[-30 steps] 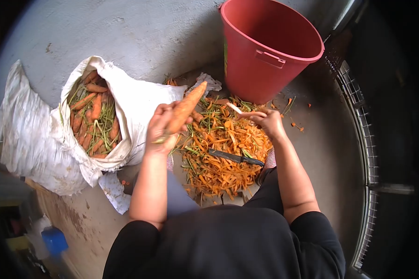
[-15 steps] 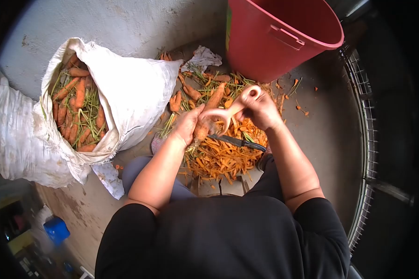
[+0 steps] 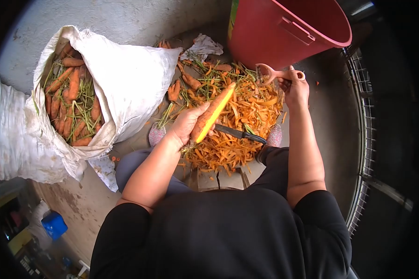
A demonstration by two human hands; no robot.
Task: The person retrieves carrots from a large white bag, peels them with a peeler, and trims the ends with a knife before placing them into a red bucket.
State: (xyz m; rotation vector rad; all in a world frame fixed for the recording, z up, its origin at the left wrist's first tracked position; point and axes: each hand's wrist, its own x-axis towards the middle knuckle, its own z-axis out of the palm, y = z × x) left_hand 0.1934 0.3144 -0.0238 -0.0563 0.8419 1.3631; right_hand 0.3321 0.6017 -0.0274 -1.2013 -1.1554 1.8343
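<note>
My left hand (image 3: 189,123) is wrapped round the thick end of a carrot (image 3: 212,113), which points up and to the right. One long strip of the carrot is peeled and bright yellow-orange; the rest of its visible skin is rough and brownish. Off to the right, my right hand (image 3: 294,88) grips the handle of a pink peeler (image 3: 281,74), its forked head pointing left, apart from the carrot. Beneath both lies a heap of orange peelings (image 3: 228,151), with a black-handled knife (image 3: 239,134) resting on it.
An open white sack (image 3: 135,69) on the left holds several carrots (image 3: 73,83) with green stems. A big red bucket (image 3: 274,42) stands at the back. Loose carrots (image 3: 191,81) and stems lie behind the peelings. Wire mesh (image 3: 362,93) borders the right side.
My right hand has moved the peeler up and right, off the carrot. The carrot now shows a bright peeled strip.
</note>
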